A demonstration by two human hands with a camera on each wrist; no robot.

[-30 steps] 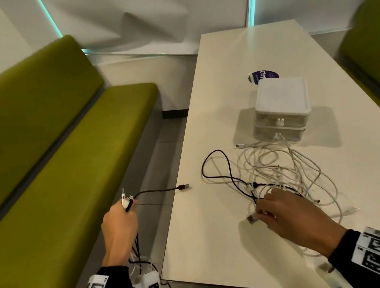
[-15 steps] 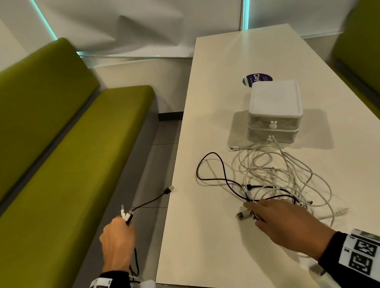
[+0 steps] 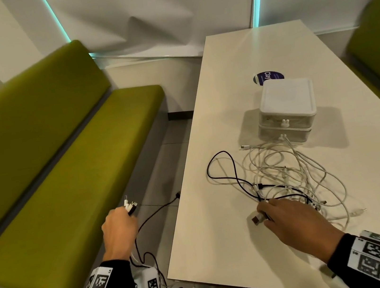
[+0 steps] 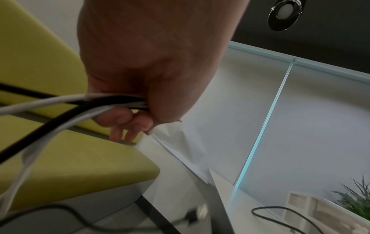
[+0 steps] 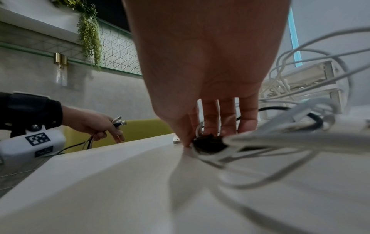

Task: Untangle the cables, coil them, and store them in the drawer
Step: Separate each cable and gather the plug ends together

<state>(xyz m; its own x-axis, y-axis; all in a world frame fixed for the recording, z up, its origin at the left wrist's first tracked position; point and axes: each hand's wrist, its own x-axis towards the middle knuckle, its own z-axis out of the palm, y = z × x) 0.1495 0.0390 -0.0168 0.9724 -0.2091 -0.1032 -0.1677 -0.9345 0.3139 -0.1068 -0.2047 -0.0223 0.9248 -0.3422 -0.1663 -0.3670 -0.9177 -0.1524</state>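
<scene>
The table (image 3: 225, 250) fills my right side; the drawer box (image 3: 286, 108) stands on it at my 1 o'clock, both drawers closed. Just in front of it sprawls the cable tangle (image 3: 288, 173), white with one black. My right hand (image 3: 292, 217) pinches a plug at the tangle's near edge. My left hand (image 3: 120, 229), off the table at 10 o'clock, grips a bunch of plug ends (image 3: 130, 205)

The desk (image 3: 222, 226) is smooth, pale and a little shiny. The drawer box (image 3: 286, 108) looks like white plastic. The cables (image 3: 295, 172) have smooth white and black coats. The bench (image 3: 62, 164) is soft green matt cloth.
</scene>
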